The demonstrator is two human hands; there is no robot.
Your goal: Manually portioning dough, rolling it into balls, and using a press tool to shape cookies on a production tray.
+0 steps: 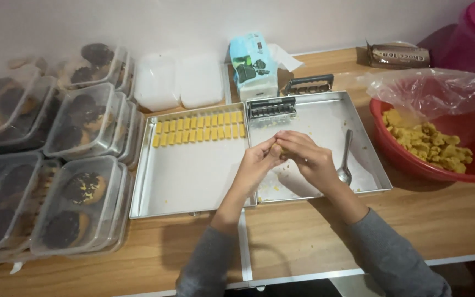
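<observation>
Both hands' fingers [281, 144] pinched shut on dough lump [277, 148]; two trays [193, 187], one spoon [345, 159].

- Two bare forearms and hands show from the lower edge of the view; no gloves, rings, watch or bracelets are visible on either.
- The left hand [257, 165] is bare from the wrist up, its fingers slender, nails short and unpainted as far as can be told.
- The right hand [309, 157] is likewise bare, knuckles and fingers uncovered.
- Both arms wear long grey sleeves of soft, plain knit-like cloth without pattern or print.
- The left sleeve [207, 264] ends below the wrist, leaving part of the forearm bare.
- The right sleeve [397, 256] is pushed up similarly, with loose folds.
</observation>
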